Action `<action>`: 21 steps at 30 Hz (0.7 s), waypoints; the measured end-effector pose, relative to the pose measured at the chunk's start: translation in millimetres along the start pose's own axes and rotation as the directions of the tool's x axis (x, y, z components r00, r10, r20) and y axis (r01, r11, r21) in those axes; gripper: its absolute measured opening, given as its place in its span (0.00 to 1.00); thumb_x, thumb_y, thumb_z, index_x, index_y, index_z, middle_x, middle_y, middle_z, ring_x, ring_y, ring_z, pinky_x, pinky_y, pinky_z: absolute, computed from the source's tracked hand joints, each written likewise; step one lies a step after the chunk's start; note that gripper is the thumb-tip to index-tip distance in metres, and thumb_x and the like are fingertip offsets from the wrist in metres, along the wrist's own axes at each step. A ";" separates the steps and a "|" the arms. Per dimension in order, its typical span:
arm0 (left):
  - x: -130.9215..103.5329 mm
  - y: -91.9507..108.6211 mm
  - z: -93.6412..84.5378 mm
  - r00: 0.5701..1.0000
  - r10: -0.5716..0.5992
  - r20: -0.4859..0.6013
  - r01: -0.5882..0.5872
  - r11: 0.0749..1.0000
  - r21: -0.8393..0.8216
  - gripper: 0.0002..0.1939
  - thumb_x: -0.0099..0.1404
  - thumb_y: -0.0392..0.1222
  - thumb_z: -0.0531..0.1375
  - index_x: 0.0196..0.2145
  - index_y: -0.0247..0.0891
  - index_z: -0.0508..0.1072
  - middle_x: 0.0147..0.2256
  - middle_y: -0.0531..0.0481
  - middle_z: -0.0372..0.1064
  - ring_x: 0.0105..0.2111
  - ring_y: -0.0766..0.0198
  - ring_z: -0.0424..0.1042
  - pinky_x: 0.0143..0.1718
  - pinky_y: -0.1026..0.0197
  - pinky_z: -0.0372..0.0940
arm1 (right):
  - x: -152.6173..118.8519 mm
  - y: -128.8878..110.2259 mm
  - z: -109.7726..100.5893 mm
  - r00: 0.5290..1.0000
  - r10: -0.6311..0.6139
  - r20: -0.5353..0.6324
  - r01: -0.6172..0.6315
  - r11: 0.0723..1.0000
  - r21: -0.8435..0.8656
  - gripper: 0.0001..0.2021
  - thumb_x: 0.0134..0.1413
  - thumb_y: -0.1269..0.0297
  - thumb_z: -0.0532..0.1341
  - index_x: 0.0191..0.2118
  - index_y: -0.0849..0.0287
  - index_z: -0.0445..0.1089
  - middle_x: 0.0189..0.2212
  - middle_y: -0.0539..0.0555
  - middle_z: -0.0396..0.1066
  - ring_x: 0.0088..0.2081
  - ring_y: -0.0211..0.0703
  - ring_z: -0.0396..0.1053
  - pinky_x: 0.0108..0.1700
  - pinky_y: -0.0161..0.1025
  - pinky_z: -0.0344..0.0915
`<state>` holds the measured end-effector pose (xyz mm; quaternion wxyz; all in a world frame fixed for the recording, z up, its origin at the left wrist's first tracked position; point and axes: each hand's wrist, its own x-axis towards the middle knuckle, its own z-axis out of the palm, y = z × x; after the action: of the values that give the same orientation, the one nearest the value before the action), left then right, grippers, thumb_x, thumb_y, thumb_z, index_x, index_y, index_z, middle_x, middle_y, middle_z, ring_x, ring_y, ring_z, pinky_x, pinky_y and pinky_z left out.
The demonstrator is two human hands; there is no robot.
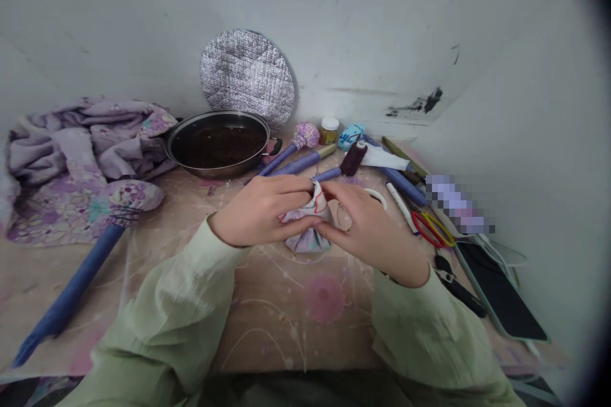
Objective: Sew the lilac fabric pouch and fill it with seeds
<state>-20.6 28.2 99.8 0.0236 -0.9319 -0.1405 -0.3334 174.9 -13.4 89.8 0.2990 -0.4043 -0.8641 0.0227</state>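
In the middle of the table, a small gathered bundle of patterned cloth [309, 241] is pinched between both hands. My left hand [270, 210] closes on its left side, with the thumb across the front. My right hand [367, 222] grips the upper right of the cloth with thumb and fingers bent. The lower folds of the cloth flare out beneath the fingers, and its inside is hidden. Just beyond my hands lies a spool of dark thread [354, 159]. A blue-wrapped stick [327, 175] runs behind my fingers.
A pan [219, 168] of dark contents stands at the back left, beside crumpled floral fabric [71, 159]. A cloth-headed stick [76, 280] lies at the left. On the right are scissors [432, 229], a black-handled tool [461, 292] and a phone [503, 292]. A small jar [329, 132] stands near the wall.
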 end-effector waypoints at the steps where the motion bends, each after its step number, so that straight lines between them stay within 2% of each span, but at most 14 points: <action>1: -0.1 -0.3 -0.1 1.000 0.012 0.000 -0.012 1.000 -0.003 0.14 0.65 0.43 0.55 0.24 0.35 0.64 0.26 0.50 0.66 0.29 0.68 0.68 0.29 0.67 0.62 | 0.0 0.6 0.2 1.000 0.002 -0.005 -0.002 1.000 0.002 0.16 0.57 0.60 0.58 0.48 0.61 0.60 0.41 0.59 0.71 0.42 0.49 0.69 0.44 0.47 0.66; 5: -0.2 0.1 -1.3 0.999 0.036 0.019 -0.037 0.998 0.042 0.14 0.66 0.43 0.54 0.23 0.35 0.64 0.25 0.52 0.65 0.26 0.70 0.67 0.25 0.67 0.58 | -0.2 2.0 0.6 1.000 0.013 0.005 -0.013 1.000 0.013 0.17 0.56 0.59 0.58 0.49 0.61 0.61 0.42 0.59 0.70 0.43 0.50 0.69 0.45 0.47 0.66; 9: 0.3 1.7 -1.4 0.999 0.031 0.031 -0.034 0.994 0.104 0.14 0.66 0.43 0.54 0.24 0.35 0.65 0.29 0.50 0.67 0.26 0.71 0.67 0.23 0.67 0.56 | 0.0 3.0 0.0 0.999 0.032 0.040 -0.033 0.999 0.026 0.16 0.56 0.60 0.58 0.48 0.60 0.61 0.42 0.58 0.71 0.43 0.50 0.69 0.46 0.48 0.65; 15: -0.4 0.3 0.7 0.996 0.083 -0.010 -0.081 0.988 0.129 0.13 0.66 0.42 0.55 0.25 0.35 0.67 0.38 0.46 0.70 0.33 0.67 0.71 0.32 0.66 0.64 | 0.0 6.0 -1.3 1.000 0.025 0.003 -0.025 1.000 0.010 0.16 0.54 0.62 0.60 0.47 0.61 0.62 0.42 0.59 0.71 0.44 0.50 0.69 0.45 0.47 0.65; 21: 0.0 0.4 -0.1 0.995 0.095 0.001 -0.094 0.981 0.169 0.14 0.66 0.43 0.54 0.24 0.36 0.67 0.35 0.47 0.69 0.31 0.68 0.70 0.32 0.66 0.64 | 0.0 6.2 -1.8 0.999 0.036 0.020 -0.037 0.999 0.038 0.13 0.55 0.63 0.59 0.46 0.59 0.63 0.42 0.58 0.71 0.43 0.49 0.69 0.44 0.47 0.65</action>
<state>-20.5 27.8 99.9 0.1188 -0.9310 -0.1237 -0.3222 180.1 -9.6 89.6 0.2979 -0.4138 -0.8589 0.0488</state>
